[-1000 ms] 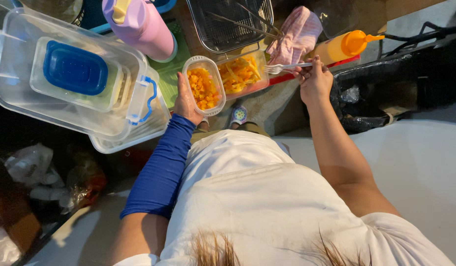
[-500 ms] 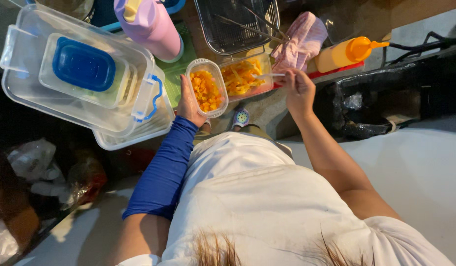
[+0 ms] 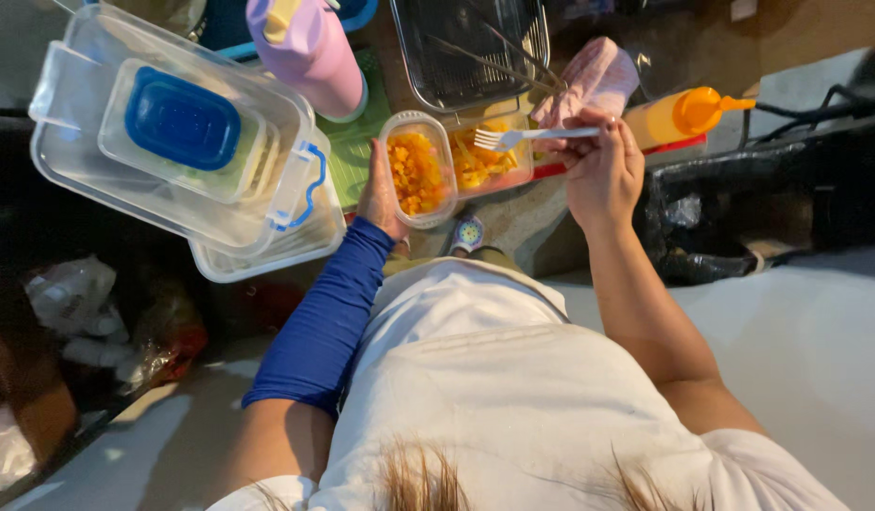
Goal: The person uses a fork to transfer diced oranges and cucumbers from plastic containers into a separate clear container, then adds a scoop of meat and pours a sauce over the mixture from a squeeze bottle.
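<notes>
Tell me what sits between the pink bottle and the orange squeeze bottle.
In the head view, between the pink bottle and the orange squeeze bottle sit a dark wire basket holding tongs, then a crumpled pink cloth.
</notes>
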